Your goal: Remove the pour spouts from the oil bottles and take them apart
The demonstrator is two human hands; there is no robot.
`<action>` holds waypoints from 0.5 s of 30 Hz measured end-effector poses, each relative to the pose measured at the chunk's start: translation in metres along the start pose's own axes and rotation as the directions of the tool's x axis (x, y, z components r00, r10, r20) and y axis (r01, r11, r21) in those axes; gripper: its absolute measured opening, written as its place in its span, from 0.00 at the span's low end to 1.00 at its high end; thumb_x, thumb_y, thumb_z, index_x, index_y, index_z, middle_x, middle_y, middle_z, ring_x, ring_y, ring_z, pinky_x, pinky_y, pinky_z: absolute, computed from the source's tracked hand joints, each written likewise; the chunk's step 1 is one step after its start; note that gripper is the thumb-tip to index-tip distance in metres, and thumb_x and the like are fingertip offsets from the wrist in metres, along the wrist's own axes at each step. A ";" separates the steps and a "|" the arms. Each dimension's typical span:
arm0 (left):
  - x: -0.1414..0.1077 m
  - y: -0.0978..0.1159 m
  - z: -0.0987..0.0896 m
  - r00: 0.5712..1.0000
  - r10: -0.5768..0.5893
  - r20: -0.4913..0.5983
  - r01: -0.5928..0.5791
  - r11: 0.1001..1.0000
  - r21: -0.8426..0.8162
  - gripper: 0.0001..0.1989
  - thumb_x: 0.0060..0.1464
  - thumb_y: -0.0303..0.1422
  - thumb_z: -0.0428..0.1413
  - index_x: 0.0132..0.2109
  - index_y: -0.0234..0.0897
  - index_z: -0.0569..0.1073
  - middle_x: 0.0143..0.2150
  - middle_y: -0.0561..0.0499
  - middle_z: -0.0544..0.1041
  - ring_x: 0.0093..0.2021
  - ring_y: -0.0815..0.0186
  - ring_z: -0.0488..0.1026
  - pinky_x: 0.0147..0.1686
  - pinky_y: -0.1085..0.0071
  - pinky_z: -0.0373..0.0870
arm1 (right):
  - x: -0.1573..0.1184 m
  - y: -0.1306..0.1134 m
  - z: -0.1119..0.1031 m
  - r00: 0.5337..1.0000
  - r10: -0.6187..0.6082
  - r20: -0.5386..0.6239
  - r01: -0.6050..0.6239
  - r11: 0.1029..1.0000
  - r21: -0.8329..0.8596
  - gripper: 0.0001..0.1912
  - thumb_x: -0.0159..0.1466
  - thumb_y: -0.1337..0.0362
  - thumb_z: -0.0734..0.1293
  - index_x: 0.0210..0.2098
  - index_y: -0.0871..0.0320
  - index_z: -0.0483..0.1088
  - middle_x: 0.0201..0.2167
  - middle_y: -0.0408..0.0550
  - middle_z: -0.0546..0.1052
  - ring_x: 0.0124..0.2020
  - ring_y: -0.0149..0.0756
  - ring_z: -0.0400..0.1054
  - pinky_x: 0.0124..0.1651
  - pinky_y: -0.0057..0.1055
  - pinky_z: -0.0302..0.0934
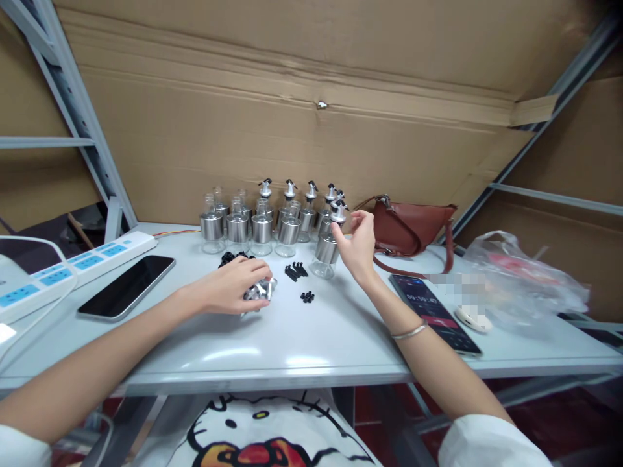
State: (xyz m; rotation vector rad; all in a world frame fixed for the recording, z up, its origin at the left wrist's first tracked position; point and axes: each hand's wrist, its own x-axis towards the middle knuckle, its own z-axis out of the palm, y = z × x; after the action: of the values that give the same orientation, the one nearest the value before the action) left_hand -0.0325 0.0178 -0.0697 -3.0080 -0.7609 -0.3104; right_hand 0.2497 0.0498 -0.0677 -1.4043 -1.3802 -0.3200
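Note:
My left hand (pixel 238 285) curls over a small pile of shiny silver pieces (pixel 267 288), its thumb and fingers around them; the palm side is hidden. A glass bottle with a steel sleeve (pixel 326 249) stands upright, topped by a silver pourer (pixel 339 211). Beside its neck is my right hand (pixel 357 243), thumb against the bottle and the other fingers bent and apart from the thumb. Between my hands lie several black levers (pixel 296 270) and a cluster of small black caps (pixel 307 297). More black parts (pixel 232 257) lie behind my left hand.
Several bottles without pourers (pixel 237 228) and others with pourers (pixel 306 217) stand at the back. A phone (pixel 127 288) and power strip (pixel 78 269) lie left. At right are a brown bag (pixel 413 227), another phone (pixel 433 314) and a plastic bag (pixel 525 279).

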 end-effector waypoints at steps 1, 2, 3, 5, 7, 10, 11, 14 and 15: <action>0.000 0.000 0.000 1.000 0.000 -0.001 0.000 1.000 -0.001 0.14 0.59 0.42 0.49 0.45 0.37 0.65 0.49 0.45 0.70 0.46 0.58 0.67 0.47 0.64 0.59 | 0.000 0.002 0.002 1.000 -0.015 -0.001 0.015 0.999 0.031 0.20 0.58 0.55 0.63 0.45 0.60 0.59 0.38 0.53 0.70 0.37 0.41 0.66 0.43 0.37 0.61; 0.000 0.001 0.000 1.000 -0.001 -0.001 0.001 1.000 -0.002 0.13 0.59 0.42 0.49 0.45 0.37 0.65 0.49 0.45 0.70 0.46 0.58 0.67 0.47 0.64 0.59 | 0.000 0.004 0.004 0.999 -0.031 0.015 0.030 0.997 0.066 0.21 0.59 0.54 0.62 0.46 0.60 0.59 0.42 0.56 0.69 0.41 0.42 0.66 0.46 0.37 0.61; 0.000 0.001 0.000 1.000 -0.002 -0.002 0.002 1.000 -0.001 0.13 0.59 0.42 0.49 0.45 0.37 0.65 0.48 0.45 0.70 0.46 0.58 0.67 0.47 0.64 0.59 | 0.000 0.006 0.005 0.998 -0.046 0.043 0.041 0.994 0.099 0.21 0.60 0.54 0.61 0.47 0.61 0.59 0.45 0.58 0.69 0.45 0.43 0.66 0.49 0.38 0.60; 0.000 0.001 0.000 1.000 -0.001 -0.001 0.001 1.000 0.002 0.13 0.59 0.41 0.49 0.45 0.37 0.65 0.48 0.45 0.71 0.45 0.59 0.67 0.47 0.64 0.58 | 0.001 0.010 0.008 0.992 -0.061 0.109 0.044 0.987 0.153 0.21 0.62 0.53 0.58 0.49 0.62 0.59 0.48 0.61 0.70 0.49 0.45 0.66 0.52 0.40 0.59; 0.000 0.002 0.000 1.000 0.000 0.001 0.000 1.000 0.005 0.13 0.59 0.41 0.49 0.45 0.36 0.65 0.48 0.45 0.71 0.45 0.59 0.67 0.47 0.64 0.58 | 0.002 0.013 0.010 0.986 -0.062 0.157 0.032 0.981 0.191 0.22 0.64 0.52 0.56 0.50 0.62 0.60 0.50 0.63 0.70 0.49 0.46 0.66 0.52 0.42 0.59; 0.000 0.002 -0.001 1.000 0.000 -0.002 0.000 1.000 0.006 0.13 0.58 0.40 0.50 0.44 0.36 0.65 0.47 0.46 0.71 0.45 0.59 0.67 0.46 0.65 0.58 | 0.002 0.014 0.010 0.981 -0.044 0.189 0.000 0.974 0.228 0.25 0.64 0.48 0.56 0.51 0.62 0.60 0.47 0.62 0.73 0.43 0.45 0.70 0.48 0.42 0.62; 0.000 0.002 -0.001 1.000 0.000 -0.003 0.000 1.000 0.006 0.12 0.58 0.40 0.50 0.44 0.36 0.66 0.47 0.46 0.71 0.45 0.59 0.67 0.46 0.65 0.58 | 0.002 0.014 0.009 0.981 -0.037 0.189 -0.010 0.971 0.239 0.26 0.64 0.47 0.56 0.50 0.62 0.60 0.45 0.61 0.74 0.41 0.45 0.71 0.46 0.42 0.62; 0.000 0.003 -0.002 1.000 0.001 -0.006 -0.001 1.000 0.010 0.12 0.58 0.40 0.51 0.44 0.36 0.66 0.47 0.46 0.71 0.45 0.59 0.67 0.47 0.65 0.58 | 0.000 0.013 0.009 0.987 -0.020 0.161 -0.024 0.963 0.269 0.27 0.63 0.44 0.56 0.49 0.61 0.60 0.42 0.59 0.75 0.38 0.44 0.72 0.44 0.41 0.63; 0.000 0.003 -0.002 1.000 0.001 -0.007 -0.001 1.000 0.011 0.13 0.58 0.40 0.51 0.44 0.35 0.66 0.47 0.45 0.71 0.45 0.59 0.67 0.47 0.65 0.59 | -0.001 0.012 0.009 0.989 -0.015 0.150 -0.027 0.961 0.275 0.27 0.63 0.44 0.56 0.49 0.61 0.60 0.41 0.58 0.75 0.37 0.44 0.71 0.43 0.40 0.63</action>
State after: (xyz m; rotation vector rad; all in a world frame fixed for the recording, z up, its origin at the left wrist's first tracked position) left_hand -0.0315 0.0149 -0.0677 -2.9949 -0.7583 -0.3162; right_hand 0.2556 0.0600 -0.0777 -1.2188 -1.4799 -0.0138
